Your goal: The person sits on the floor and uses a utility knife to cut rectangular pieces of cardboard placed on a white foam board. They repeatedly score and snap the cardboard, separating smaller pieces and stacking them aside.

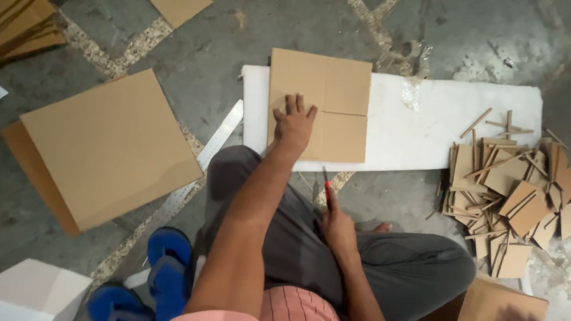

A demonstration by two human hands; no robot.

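Right hand (pixel 338 223) grips a red cutter (pixel 326 185); left hand (pixel 294 123) lies flat on scored cardboard (pixel 339 95). Many cut scraps (pixel 505 196) piled; this sheet remains whole.

The left hand (pixel 294 123) lies flat, fingers spread, on a creased cardboard sheet (pixel 333 98) that rests on a white foam board (pixel 416 134) on the grey floor (pixel 202 65). The right hand (pixel 339 224) grips a red-handled cutter (pixel 326 185), blade pointing toward the sheet's near edge. A metal ruler (pixel 205 160) lies to the left beside a stack of large cardboard sheets (pixel 107 145); cardboard offcuts (pixel 511 199) are piled at the right
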